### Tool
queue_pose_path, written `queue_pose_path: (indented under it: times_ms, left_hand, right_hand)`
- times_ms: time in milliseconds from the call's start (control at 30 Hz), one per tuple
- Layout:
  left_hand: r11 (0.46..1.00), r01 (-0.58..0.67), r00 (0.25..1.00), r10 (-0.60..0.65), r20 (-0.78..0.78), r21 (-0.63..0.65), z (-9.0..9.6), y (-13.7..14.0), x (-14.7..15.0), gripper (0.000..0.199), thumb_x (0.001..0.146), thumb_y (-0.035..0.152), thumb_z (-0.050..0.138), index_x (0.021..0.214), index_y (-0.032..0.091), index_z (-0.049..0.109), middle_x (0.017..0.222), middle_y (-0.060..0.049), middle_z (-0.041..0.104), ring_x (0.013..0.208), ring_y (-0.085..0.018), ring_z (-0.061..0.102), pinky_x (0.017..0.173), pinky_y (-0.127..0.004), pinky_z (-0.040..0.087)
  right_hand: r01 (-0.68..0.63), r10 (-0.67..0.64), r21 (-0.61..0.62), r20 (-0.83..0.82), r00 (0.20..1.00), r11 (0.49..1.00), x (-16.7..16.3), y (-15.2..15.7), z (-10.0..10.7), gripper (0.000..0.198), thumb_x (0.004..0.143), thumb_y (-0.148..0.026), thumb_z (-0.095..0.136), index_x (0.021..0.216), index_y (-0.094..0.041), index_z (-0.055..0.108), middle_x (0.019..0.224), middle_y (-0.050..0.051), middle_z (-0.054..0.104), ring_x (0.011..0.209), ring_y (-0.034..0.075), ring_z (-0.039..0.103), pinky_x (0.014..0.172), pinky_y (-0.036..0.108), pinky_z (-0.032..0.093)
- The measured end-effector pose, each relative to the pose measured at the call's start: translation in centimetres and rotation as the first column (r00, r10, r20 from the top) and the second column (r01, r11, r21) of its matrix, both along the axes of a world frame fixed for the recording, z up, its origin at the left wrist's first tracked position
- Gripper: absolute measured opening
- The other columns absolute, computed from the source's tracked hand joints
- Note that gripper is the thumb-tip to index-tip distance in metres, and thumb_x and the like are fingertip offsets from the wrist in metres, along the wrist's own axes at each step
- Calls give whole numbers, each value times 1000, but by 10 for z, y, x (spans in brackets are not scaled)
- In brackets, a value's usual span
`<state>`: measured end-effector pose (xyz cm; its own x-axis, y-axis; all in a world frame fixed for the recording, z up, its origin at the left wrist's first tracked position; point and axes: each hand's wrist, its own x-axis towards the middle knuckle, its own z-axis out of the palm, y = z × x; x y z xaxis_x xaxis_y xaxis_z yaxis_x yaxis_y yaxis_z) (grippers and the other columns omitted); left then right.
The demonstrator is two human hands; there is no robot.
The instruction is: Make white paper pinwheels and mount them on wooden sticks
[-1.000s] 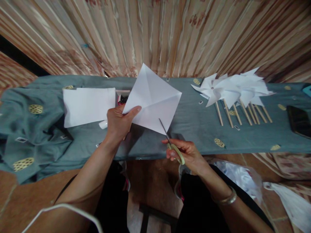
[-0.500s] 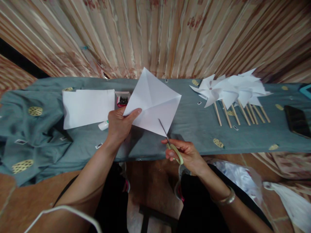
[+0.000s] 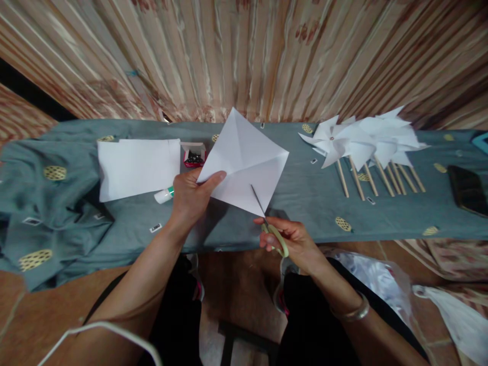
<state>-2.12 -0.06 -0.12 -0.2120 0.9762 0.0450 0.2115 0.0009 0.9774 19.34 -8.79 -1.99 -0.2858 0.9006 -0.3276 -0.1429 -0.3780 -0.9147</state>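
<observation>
My left hand [image 3: 194, 195] grips a creased square sheet of white paper [image 3: 249, 152] by its left corner, thumb on top and the other fingers beneath. The sheet is held up over the table, one corner toward me. My right hand [image 3: 290, 236] is closed around the light green handles of a pair of scissors [image 3: 277, 239]. One blade lies over the paper, reaching in from the near corner; the other blade is hidden. Beside my left wrist lies a white and green glue stick [image 3: 164, 195].
A stack of white paper [image 3: 139, 170] and a small box of dark pins [image 3: 194, 155] lie to the left. At the right are several paper pinwheels [image 3: 366, 140] on wooden sticks and a phone [image 3: 468, 189]. A patterned curtain [image 3: 244, 61] hangs behind the cloth-covered table [image 3: 316, 203].
The paper and my left hand have shifted slightly to the right and toward me. More of the glue stick and pin box now shows. The scissors remain at the near corner.
</observation>
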Motion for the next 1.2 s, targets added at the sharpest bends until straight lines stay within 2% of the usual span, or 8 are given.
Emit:
queue_pose_path:
  times_ms: [367, 700, 933, 1200]
  left_hand:
    - [1000, -7, 1000, 7, 5, 8, 0, 0, 0, 18, 71, 37, 78, 72, 20, 75, 61, 1, 67, 54, -14, 59, 46, -25, 44]
    - [999, 33, 999, -33, 11, 6, -2, -1, 1, 20, 70, 39, 79, 74, 19, 77, 63, 1, 68, 55, -15, 60, 47, -26, 46]
    - [1000, 20, 1000, -20, -21, 2, -2, -1, 2, 18, 70, 38, 78, 73, 20, 77, 59, 2, 66, 53, -14, 58, 44, -24, 43]
    - [1000, 29, 1000, -29, 5, 1, -1, -2, 4, 15, 70, 34, 79, 78, 21, 79, 66, 1, 71, 55, -13, 61, 47, -23, 46]
  right_hand:
    - [21, -21, 1, -6, 1000, 1000, -1, 0, -2, 40, 68, -46, 85, 99, -23, 77, 64, -3, 67, 53, 7, 56, 52, 22, 50]
    - [55, -60, -74, -62, 996, 996, -2, 0, -6, 58, 56, -50, 90, 99, -20, 66, 64, -4, 69, 52, 8, 60, 51, 20, 49]
    - [55, -60, -91, -53, 997, 994, -3, 1, -4, 59, 56, -51, 90, 99, -21, 64, 63, -4, 68, 50, 8, 59, 50, 21, 48]
    - [52, -56, -74, -48, 997, 996, -4, 1, -3, 58, 56, -54, 89, 98, -21, 65, 64, -3, 68, 50, 8, 58, 49, 21, 47]
